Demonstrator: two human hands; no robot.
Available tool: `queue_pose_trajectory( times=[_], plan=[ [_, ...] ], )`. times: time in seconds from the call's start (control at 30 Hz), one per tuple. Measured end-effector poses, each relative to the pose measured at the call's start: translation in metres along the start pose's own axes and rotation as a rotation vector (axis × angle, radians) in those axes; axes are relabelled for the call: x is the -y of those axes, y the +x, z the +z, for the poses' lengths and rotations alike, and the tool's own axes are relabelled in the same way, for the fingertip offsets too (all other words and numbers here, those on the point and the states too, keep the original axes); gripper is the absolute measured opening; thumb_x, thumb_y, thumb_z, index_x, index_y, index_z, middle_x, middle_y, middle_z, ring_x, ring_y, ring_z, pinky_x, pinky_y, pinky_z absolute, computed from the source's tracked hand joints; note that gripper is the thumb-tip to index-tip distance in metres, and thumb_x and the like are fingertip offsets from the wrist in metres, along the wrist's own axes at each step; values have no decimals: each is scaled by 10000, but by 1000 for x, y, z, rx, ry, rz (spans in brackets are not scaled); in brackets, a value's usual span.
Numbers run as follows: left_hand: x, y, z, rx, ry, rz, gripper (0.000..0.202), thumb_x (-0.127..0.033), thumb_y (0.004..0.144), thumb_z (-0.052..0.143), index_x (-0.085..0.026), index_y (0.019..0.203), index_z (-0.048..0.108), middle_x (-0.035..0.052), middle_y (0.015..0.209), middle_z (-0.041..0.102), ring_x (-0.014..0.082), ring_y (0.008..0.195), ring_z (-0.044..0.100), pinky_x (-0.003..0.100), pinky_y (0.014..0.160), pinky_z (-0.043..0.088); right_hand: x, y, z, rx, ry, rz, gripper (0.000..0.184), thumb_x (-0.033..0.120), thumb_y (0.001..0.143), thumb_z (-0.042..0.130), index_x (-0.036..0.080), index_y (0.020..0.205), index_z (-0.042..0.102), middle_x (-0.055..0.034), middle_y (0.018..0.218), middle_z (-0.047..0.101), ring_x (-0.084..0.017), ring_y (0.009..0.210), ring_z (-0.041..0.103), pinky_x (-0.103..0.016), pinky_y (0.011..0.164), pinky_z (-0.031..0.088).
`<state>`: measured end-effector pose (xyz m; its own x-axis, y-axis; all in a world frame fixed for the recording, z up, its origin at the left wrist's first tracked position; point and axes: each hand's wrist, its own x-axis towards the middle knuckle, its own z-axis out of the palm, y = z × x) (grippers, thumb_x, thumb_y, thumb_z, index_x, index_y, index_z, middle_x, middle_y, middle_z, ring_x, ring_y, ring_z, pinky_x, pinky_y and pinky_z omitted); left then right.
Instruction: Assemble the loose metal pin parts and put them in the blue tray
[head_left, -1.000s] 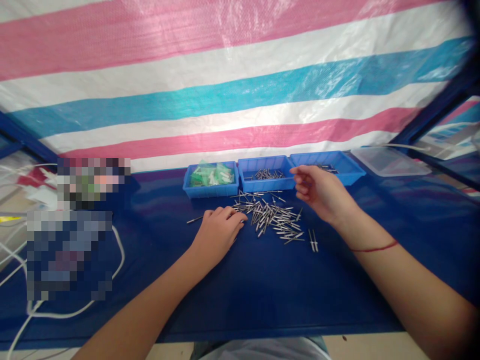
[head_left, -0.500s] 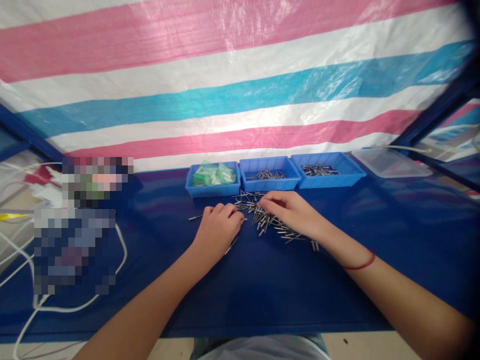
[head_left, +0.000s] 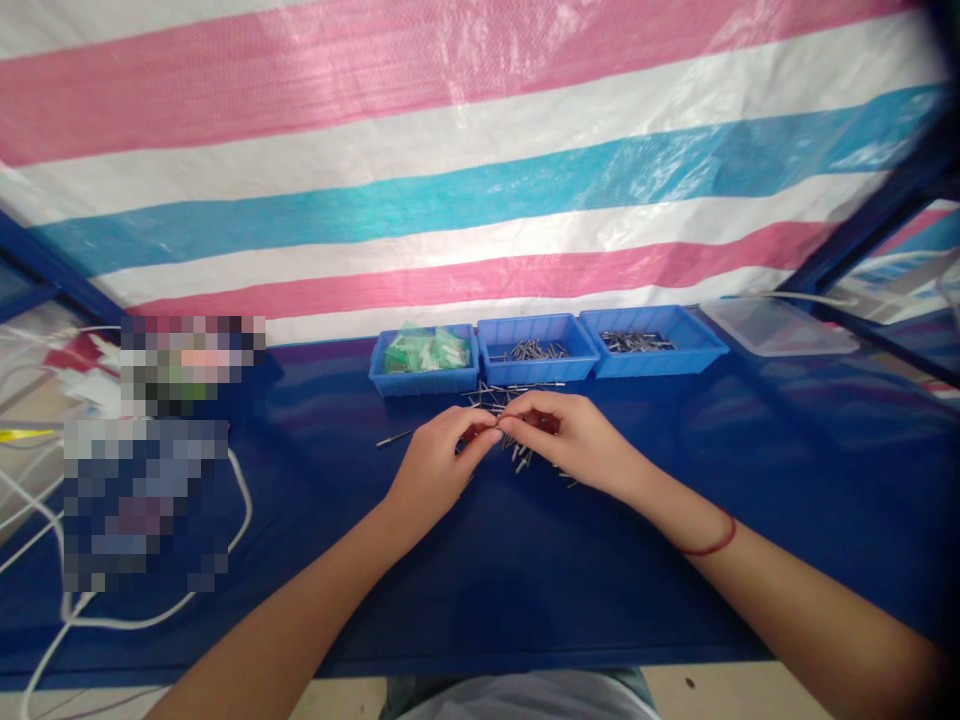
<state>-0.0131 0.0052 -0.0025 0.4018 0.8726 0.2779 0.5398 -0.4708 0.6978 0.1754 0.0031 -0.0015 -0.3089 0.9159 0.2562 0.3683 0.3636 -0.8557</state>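
Observation:
A heap of small metal pins [head_left: 517, 455] lies on the blue table [head_left: 525, 570], partly hidden under my hands. My left hand [head_left: 439, 462] and my right hand [head_left: 574, 435] meet fingertip to fingertip over the heap, both pinched closed. A thin pin seems to be held between them, though it is too small to be sure. One loose pin [head_left: 393, 439] lies apart to the left. Behind the heap stand three blue trays: the left tray [head_left: 422, 378] holds green and white pieces, the middle tray [head_left: 534, 372] and the right tray [head_left: 652, 358] hold metal pins.
A clear plastic lid [head_left: 780, 326] lies at the back right. White cables [head_left: 150, 610] curl over the table's left side near a blurred-out patch. A striped pink, white and blue tarp [head_left: 480, 180] closes off the back. Dark blue frame bars run along both sides.
My right hand came back from the right tray to the heap, then moved left to meet my left hand. My left hand lifted slightly and pinched.

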Motion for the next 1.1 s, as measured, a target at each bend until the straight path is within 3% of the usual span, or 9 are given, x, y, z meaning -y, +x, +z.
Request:
queue_pose_trajectory(
  times=[0.27, 0.5, 0.7, 1.1],
  plan=[
    [2, 4, 1, -109, -318, -185, 209, -342, 827, 606, -164, 927, 653, 34, 875, 691, 163, 797, 639, 266, 736, 489, -2, -2, 7, 66, 80, 70, 211, 356, 861, 534, 163, 836, 616, 3, 676, 567, -103, 567, 474, -225, 507, 384],
    [-5, 5, 1, -106, -429, -202, 218, -356, 845, 572, -154, 896, 638, 30, 840, 681, 143, 758, 623, 262, 736, 494, 8, -4, 12, 131, 223, 127, 228, 361, 885, 496, 175, 789, 586, 49, 540, 461, -71, 432, 400, -203, 403, 322],
    [-4, 5, 1, -124, -449, -193, 225, -362, 837, 581, -162, 928, 629, 35, 867, 677, 146, 758, 631, 269, 729, 505, 4, -3, 12, 45, 210, 95, 209, 372, 840, 564, 172, 828, 622, -2, 711, 583, -92, 537, 474, -223, 479, 401],
    [-1, 4, 5, -39, -455, -212, 197, -339, 841, 583, -169, 937, 610, 10, 814, 645, 133, 736, 602, 235, 685, 474, 13, -3, 6, -170, 245, 53, 157, 338, 794, 628, 193, 778, 569, -11, 748, 588, -120, 619, 516, -247, 551, 422]
  ],
)
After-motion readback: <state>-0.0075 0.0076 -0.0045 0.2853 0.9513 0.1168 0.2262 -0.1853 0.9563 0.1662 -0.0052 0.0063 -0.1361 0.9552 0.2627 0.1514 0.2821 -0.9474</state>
